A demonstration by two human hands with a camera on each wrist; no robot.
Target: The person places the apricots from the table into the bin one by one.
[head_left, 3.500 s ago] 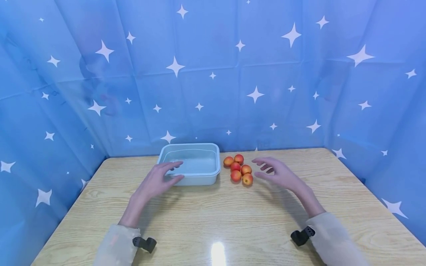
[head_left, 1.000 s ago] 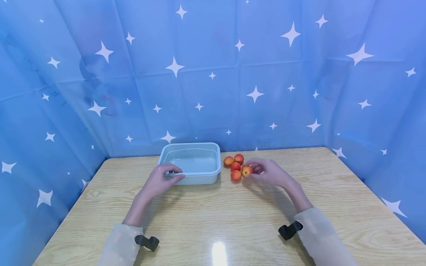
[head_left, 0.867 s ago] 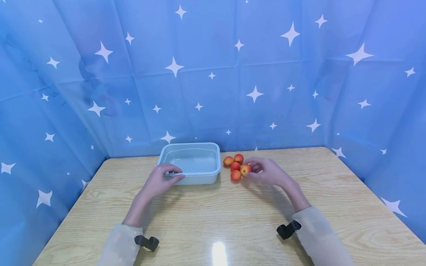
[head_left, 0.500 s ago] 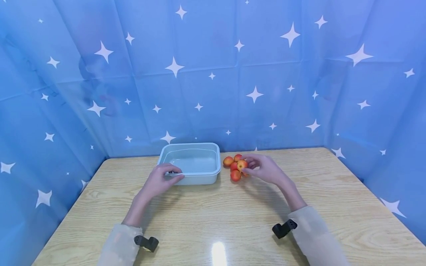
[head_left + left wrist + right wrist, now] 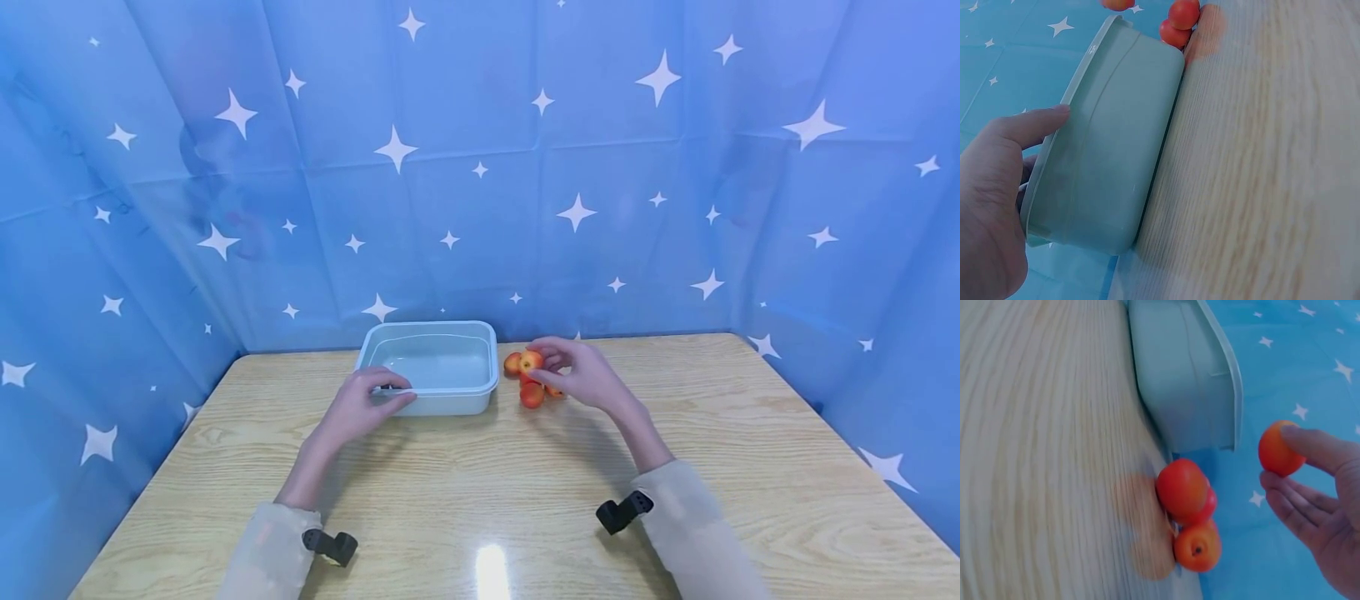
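Note:
My right hand (image 5: 583, 375) pinches a small red-and-yellow round fruit (image 5: 529, 362) between thumb and fingertips. In the right wrist view the held fruit (image 5: 1275, 450) hangs clear above the table, apart from the others. Several more such fruits (image 5: 532, 396) lie clustered beneath and beside the hand, partly covered by it. My left hand (image 5: 360, 405) grips the near left rim of a pale blue plastic tub (image 5: 450, 405), thumb outside and fingers over the inner side. The left wrist view shows the thumb pressed on the tub's outer wall (image 5: 1116, 144). Nothing lies in the tub.
The wooden table (image 5: 450, 492) carries the tub and the fruits near its far edge, the fruits just right of the tub. A blue curtain (image 5: 480, 208) with white stars hangs close behind. Small black cameras (image 5: 330, 547) sit at both wrists.
The right hand has taken hold of the nearest fruit, lifted it and carried it left over the cluster. The left hand has closed on the tub's rim; the tub has stayed in place.

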